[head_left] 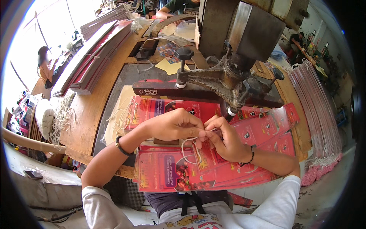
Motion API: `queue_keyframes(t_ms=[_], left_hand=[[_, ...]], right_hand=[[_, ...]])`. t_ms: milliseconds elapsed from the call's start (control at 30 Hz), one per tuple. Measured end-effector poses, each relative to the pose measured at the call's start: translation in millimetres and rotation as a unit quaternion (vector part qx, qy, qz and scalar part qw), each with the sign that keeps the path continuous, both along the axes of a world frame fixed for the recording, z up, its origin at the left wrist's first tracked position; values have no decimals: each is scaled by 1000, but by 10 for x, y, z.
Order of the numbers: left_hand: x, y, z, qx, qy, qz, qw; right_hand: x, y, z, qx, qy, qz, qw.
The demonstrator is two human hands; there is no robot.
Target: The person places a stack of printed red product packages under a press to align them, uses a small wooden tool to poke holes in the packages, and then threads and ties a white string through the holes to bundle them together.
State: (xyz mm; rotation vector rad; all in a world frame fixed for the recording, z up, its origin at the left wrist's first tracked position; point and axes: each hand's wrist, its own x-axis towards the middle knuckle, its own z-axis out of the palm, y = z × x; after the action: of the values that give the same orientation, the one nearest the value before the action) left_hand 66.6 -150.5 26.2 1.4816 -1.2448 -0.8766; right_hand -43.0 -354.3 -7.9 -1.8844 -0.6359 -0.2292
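Note:
My left hand (173, 125) and my right hand (227, 142) meet fingertip to fingertip over red printed cards. Both pinch a thin white cord (183, 149), which loops down beside the corner of a red card (207, 158) below my right hand. The fingers hide the cord's ends, so I cannot tell whether it is knotted. Under my hands and forearms, more glossy red cards (152, 171) lie in an overlapping pile at the near table edge. Beyond my left wrist is another red card (146, 108) with cord at its left end.
A heavy metal press (217, 80) with a dark bar stands just beyond my hands. Loose white cords (121, 116) lie left of the cards. Stacks of bundled sheets stand at left (89, 63) and right (314, 107). Another person's arm (164, 14) shows at the far side.

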Motion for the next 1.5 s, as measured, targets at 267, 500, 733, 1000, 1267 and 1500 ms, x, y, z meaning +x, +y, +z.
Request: queue_keyframes(t_ms=[267,500,733,1000,1267,1500], left_hand=[[-74,17,112,74,117,26,990],[-134,36,64,48,116,102,987],[-123,77,23,11,4,47,999],[-129,112,-21,-48,11,49,998],[-183,126,176,-2,40,120,992],[-191,106,164,25,22,132,991]], right_hand=[[28,10,-42,62,10,4,998],[68,-43,-54,41,5,-16,999],[11,-67,-84,-13,-74,-1,997],[-12,-30,-102,-27,-107,19,994],[-19,38,-126,36,-66,36,996],[-26,28,-127,93,-22,28,995]])
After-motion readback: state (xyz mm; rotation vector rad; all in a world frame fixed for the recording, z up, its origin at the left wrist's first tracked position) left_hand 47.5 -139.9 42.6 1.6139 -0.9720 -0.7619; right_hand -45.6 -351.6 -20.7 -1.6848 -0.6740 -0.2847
